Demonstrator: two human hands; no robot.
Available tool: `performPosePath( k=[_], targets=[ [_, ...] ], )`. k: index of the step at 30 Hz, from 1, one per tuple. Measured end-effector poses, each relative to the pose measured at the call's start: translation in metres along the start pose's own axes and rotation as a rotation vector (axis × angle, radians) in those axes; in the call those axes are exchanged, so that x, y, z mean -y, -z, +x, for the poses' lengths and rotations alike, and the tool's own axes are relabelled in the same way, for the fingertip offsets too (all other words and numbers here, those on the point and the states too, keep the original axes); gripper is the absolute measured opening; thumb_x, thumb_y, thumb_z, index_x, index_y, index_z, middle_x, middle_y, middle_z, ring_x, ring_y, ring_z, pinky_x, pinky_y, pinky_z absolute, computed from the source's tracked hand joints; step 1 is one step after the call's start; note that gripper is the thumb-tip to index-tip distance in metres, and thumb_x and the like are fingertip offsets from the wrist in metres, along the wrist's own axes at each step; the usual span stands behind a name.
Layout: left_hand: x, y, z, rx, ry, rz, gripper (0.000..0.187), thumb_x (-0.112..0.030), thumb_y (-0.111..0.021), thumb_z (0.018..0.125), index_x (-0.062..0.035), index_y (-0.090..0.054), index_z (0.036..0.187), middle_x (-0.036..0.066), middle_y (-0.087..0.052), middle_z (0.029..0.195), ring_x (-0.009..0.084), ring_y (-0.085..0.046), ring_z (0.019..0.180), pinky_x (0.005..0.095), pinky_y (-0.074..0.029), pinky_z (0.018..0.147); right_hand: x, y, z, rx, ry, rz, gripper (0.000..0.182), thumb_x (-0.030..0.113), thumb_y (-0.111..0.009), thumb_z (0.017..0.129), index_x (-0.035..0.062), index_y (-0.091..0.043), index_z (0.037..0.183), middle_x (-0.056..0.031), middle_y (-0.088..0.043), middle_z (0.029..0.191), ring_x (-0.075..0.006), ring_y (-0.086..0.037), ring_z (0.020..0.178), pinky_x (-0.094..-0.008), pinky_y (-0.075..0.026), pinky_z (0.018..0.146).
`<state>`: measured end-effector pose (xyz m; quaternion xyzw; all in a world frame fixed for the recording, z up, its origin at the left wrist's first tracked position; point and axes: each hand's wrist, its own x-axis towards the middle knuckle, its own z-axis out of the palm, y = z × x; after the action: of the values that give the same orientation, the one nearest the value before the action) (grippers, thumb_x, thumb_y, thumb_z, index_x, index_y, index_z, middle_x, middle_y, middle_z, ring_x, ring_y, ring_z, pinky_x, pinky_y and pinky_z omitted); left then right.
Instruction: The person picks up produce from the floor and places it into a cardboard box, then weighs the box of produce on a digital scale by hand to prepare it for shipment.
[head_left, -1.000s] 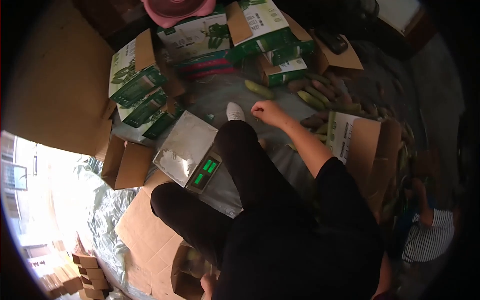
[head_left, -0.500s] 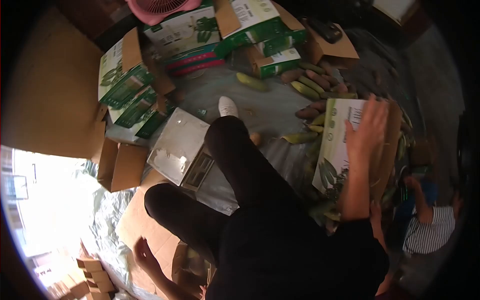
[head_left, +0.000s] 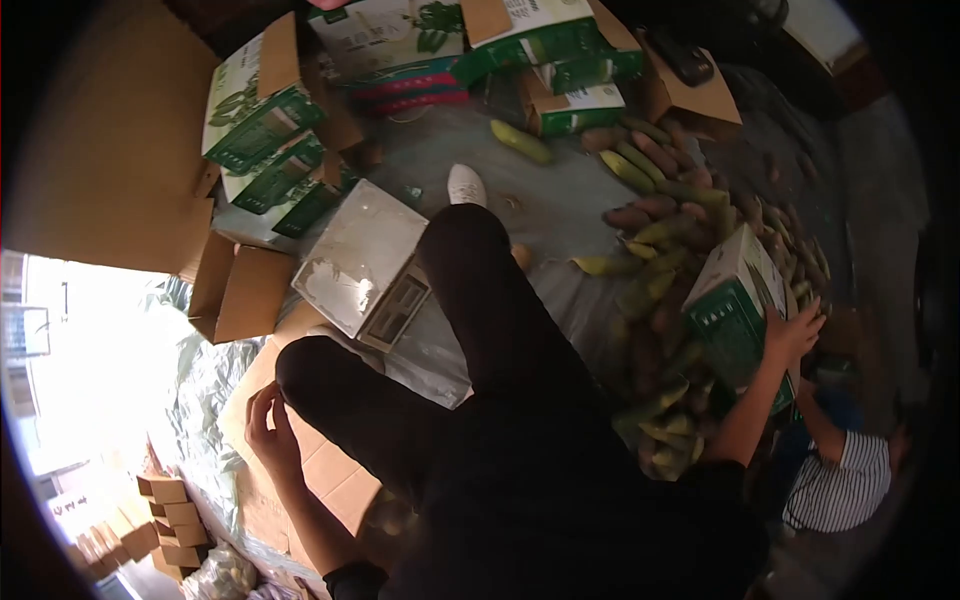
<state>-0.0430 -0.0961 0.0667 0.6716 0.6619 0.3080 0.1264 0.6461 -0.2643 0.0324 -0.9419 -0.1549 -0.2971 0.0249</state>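
Observation:
My right hand (head_left: 795, 335) grips the far edge of a green and white cardboard box (head_left: 725, 305), fingers spread along its side. The box stands tilted among a heap of long green and reddish-brown cucumber-shaped vegetables (head_left: 665, 235). Beside my left knee, my left hand (head_left: 272, 435) is raised with loosely bent fingers apart and nothing visible in it. A weighing scale (head_left: 360, 260) with a worn, pale platform lies on the floor in front of my legs, its display panel facing me.
Printed boxes (head_left: 265, 100) are stacked at the left, more boxes (head_left: 545, 40) at the back. An open brown box (head_left: 245, 290) sits left of the scale. Another person in a striped shirt (head_left: 840, 485) is close on the right. A dark object (head_left: 680, 55) rests on a box.
My right hand and the box have moved right and turned, uncovering more vegetables. My left hand has risen towards my knee. The view has shifted slightly.

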Motion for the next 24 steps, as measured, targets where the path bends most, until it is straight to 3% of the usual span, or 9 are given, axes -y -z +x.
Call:
performPosePath(
  k=[3,4,5,8,11,15,17,20,24],
  targets=[
    [0.010,-0.005,0.002,0.021,-0.075,0.046,0.018,0.004,-0.054,0.084,0.0009,-0.063,0.099,0.012,-0.064,0.095,0.0215,-0.063,0.085,0.0301,-0.051,0.076,-0.048,-0.037,0.018,0.385,0.129,0.037,0.078,0.027,-0.077,0.063,0.0099,-0.044,0.131,-0.0200,-0.051,0.122,-0.0364,-0.049,0.113,-0.0437,-0.039,0.094],
    [0.016,-0.006,0.003,0.019,-0.163,0.097,0.018,0.003,-0.054,0.085,0.0010,-0.063,0.099,0.011,-0.064,0.095,0.0217,-0.063,0.086,0.0302,-0.051,0.076,-0.099,-0.107,0.019,0.242,0.363,0.668,0.069,0.021,-0.078,0.061,0.0026,-0.051,0.121,-0.0207,-0.059,0.104,-0.0375,-0.055,0.099,-0.0401,-0.043,0.087],
    [0.022,-0.008,0.002,0.010,-0.160,0.103,0.017,0.002,-0.054,0.085,0.0011,-0.064,0.099,0.011,-0.065,0.095,0.0220,-0.063,0.086,0.0304,-0.052,0.076,-0.044,-0.016,0.007,0.083,0.608,0.524,0.071,0.018,-0.080,0.057,-0.0013,-0.049,0.118,-0.0193,-0.059,0.098,-0.0406,-0.055,0.094,-0.0413,-0.043,0.083],
    [0.015,-0.004,0.010,-0.002,-0.144,0.182,0.015,-0.001,-0.055,0.088,0.0008,-0.064,0.100,0.012,-0.065,0.095,0.0226,-0.064,0.087,0.0314,-0.054,0.075,-0.025,-0.018,-0.015,-0.033,0.374,0.274,0.077,0.029,-0.083,0.055,0.0017,-0.050,0.119,-0.0166,-0.060,0.101,-0.0389,-0.056,0.095,-0.0432,-0.045,0.084],
    [0.010,0.005,0.013,-0.039,-0.188,0.189,0.017,-0.001,-0.053,0.089,0.0013,-0.063,0.102,0.011,-0.064,0.097,0.0213,-0.064,0.088,0.0307,-0.054,0.076,-0.037,-0.024,-0.010,0.681,-0.439,0.029,0.096,0.062,-0.073,0.056,0.0089,-0.044,0.130,-0.0163,-0.051,0.126,-0.0297,-0.051,0.115,-0.0438,-0.040,0.094],
    [0.009,0.010,0.020,-0.078,-0.193,0.153,0.018,-0.001,-0.052,0.090,0.0015,-0.062,0.104,0.012,-0.063,0.099,0.0213,-0.063,0.090,0.0306,-0.053,0.078,-0.073,-0.049,-0.013,0.454,-0.527,-0.022,0.093,0.056,-0.076,0.059,-0.0013,-0.048,0.126,-0.0213,-0.055,0.120,-0.0346,-0.055,0.108,-0.0484,-0.045,0.082],
    [0.009,0.009,0.025,-0.068,-0.192,0.167,0.018,-0.001,-0.052,0.090,0.0015,-0.062,0.104,0.012,-0.063,0.098,0.0214,-0.063,0.090,0.0306,-0.053,0.077,-0.162,-0.133,-0.011,0.737,-0.596,0.471,0.095,0.046,-0.081,0.059,-0.0053,-0.042,0.129,-0.0166,-0.055,0.120,-0.0290,-0.057,0.103,-0.0409,-0.046,0.078],
    [0.002,0.000,0.029,-0.055,-0.177,0.161,0.017,0.001,-0.053,0.088,0.0008,-0.063,0.103,0.012,-0.063,0.098,0.0220,-0.062,0.090,0.0309,-0.052,0.078,-0.123,-0.083,-0.011,0.630,-0.702,0.330,0.088,0.037,-0.083,0.059,-0.0077,-0.045,0.124,-0.0131,-0.059,0.113,-0.0228,-0.059,0.096,-0.0352,-0.046,0.074],
    [-0.008,-0.008,0.033,-0.037,-0.300,0.154,0.016,0.003,-0.053,0.088,0.0025,-0.063,0.101,0.013,-0.063,0.097,0.0224,-0.061,0.089,0.0310,-0.051,0.077,-0.175,-0.131,-0.002,0.526,-0.645,0.737,0.087,0.041,-0.085,0.055,-0.0088,-0.050,0.118,-0.0159,-0.060,0.113,-0.0246,-0.057,0.103,-0.0352,-0.044,0.087]
  ],
)
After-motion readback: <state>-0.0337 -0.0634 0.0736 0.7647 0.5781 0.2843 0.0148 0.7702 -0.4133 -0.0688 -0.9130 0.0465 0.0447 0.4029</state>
